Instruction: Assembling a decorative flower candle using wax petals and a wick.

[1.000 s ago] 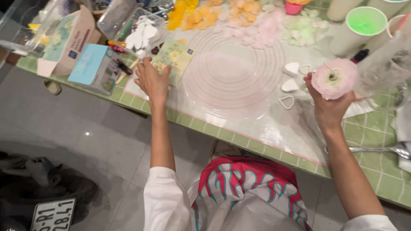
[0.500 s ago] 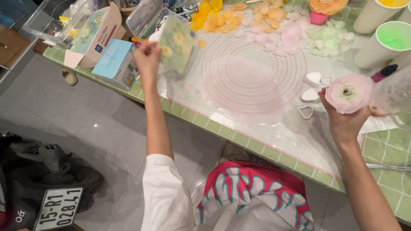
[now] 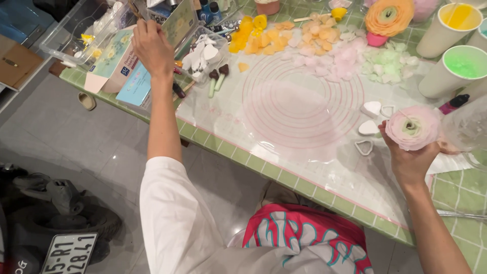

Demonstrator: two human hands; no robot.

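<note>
A view from above of a craft table with a green tiled top (image 3: pixel 459 195), standing on a grey tiled floor (image 3: pixel 71 147). At the far left, on the floor, part of a parked motorbike (image 3: pixel 56 203) shows, with its white number plate at the bottom edge.

On the left end of the table sit a clear plastic tub (image 3: pixel 76 30) and a tilted cardboard box with a pale blue flowered lid (image 3: pixel 114 56). The person's left hand (image 3: pixel 151 46) reaches out over these, arm straight, fingers closed around the lower edge of a flat packet with a pale green floral print (image 3: pixel 178 23), held up off the table.

Just right of that hand lies a small clear tray of white petal-shaped cutters (image 3: pixel 203 53). Next comes a translucent working mat printed with pink concentric circles (image 3: pixel 302 101), which covers much of the table. Along its far edge loose paper petals lie in heaps: yellow and orange (image 3: pixel 264 33), then pink (image 3: pixel 342 58), then pale green (image 3: pixel 390 66). A finished orange paper flower (image 3: pixel 389 16) sits behind them.

At the right, tall white cups hold yellow (image 3: pixel 451 23) and green (image 3: pixel 454 68) contents. Three white heart-shaped cutters (image 3: pixel 369 127) rest on the mat.

The right hand (image 3: pixel 411 160) is raised above the table's near edge, fingers wrapped from below around a round, many-layered paper flower (image 3: pixel 413 128), pale pink outside, shading to cream and green at its centre.
</note>
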